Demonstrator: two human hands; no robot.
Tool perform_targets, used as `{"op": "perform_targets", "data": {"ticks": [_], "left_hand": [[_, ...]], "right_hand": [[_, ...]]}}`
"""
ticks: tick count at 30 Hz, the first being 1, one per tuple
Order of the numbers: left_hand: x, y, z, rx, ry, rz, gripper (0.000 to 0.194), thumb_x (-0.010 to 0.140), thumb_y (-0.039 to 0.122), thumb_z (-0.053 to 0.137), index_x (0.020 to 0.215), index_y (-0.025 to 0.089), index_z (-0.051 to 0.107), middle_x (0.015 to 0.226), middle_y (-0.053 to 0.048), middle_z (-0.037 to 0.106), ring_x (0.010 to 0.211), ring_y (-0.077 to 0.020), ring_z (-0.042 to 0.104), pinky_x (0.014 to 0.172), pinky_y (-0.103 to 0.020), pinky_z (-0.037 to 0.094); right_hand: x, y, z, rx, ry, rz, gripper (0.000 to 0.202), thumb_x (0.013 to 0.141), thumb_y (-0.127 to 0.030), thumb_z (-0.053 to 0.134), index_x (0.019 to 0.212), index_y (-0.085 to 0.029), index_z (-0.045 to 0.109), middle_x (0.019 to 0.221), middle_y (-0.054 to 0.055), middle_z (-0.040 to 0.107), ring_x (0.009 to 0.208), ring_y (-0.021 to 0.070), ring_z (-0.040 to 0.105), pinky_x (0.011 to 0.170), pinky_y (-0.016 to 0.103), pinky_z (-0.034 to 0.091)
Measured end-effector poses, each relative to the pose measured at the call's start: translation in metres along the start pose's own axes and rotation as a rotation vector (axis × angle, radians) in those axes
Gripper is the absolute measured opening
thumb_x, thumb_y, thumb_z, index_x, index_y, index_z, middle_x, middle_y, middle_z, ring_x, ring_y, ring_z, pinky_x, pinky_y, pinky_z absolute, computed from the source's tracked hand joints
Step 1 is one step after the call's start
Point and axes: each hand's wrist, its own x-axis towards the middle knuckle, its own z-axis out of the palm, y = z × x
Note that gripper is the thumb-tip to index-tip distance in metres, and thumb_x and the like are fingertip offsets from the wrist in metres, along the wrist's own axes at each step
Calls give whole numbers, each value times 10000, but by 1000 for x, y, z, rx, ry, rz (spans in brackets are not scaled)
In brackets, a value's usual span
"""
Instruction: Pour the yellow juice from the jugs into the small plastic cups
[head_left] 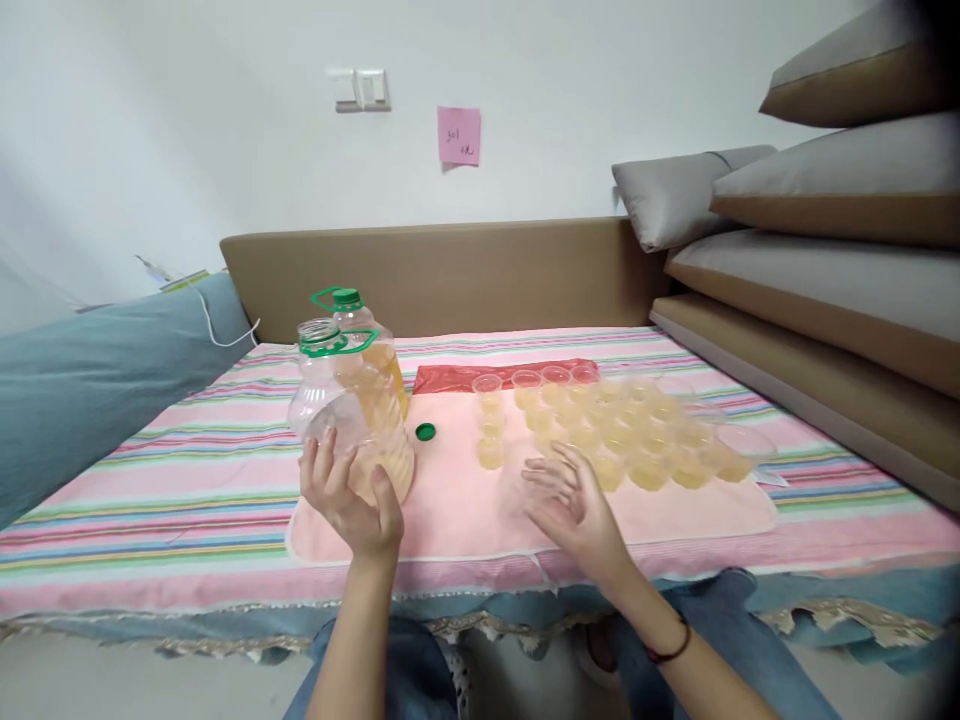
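My left hand (351,495) is palm up in front of a clear bottle (386,440), fingers apart and slightly curled. A translucent round shape shows above its fingertips; whether it belongs to the bottle is unclear. The bottle is uncapped, has a green handle ring and holds yellowish liquid. My right hand (574,500), blurred, curls around a clear plastic cup (517,490) above the pink mat. Beyond it stand rows of clear cups (615,435) with pale yellow liquid. A shorter row of cups (490,452) stands to the left of them.
Behind the uncapped bottle is another bottle with a green cap (346,297). A loose green cap (425,432) lies on the pink mat (450,520). A red plastic wrapper (450,378) lies at the back. Stacked cushions (840,260) border the right side, a blue bolster (127,370) the left.
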Motion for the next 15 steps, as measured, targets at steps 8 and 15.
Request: {"op": "perform_targets", "data": {"ticks": [8,15], "left_hand": [[7,-15,-13,7,102,-78,383,850,197,532,1228,191,472,1377,-161,523,1374,-311,407,1121,-588,300],[7,-24,-19,2,134,-136,370,873,204,500,1239,193,450,1380,-153,498,1373,-294,411,1136,-582,290]], "right_hand": [[4,68,39,-186,49,55,693,721,-289,725,1322,-257,382,1153,106,648,1101,245,642,978,484,511],[3,85,46,-223,80,70,715,737,-315,711,1349,-229,352,1208,138,616,1147,252,610,1019,498,480]]}}
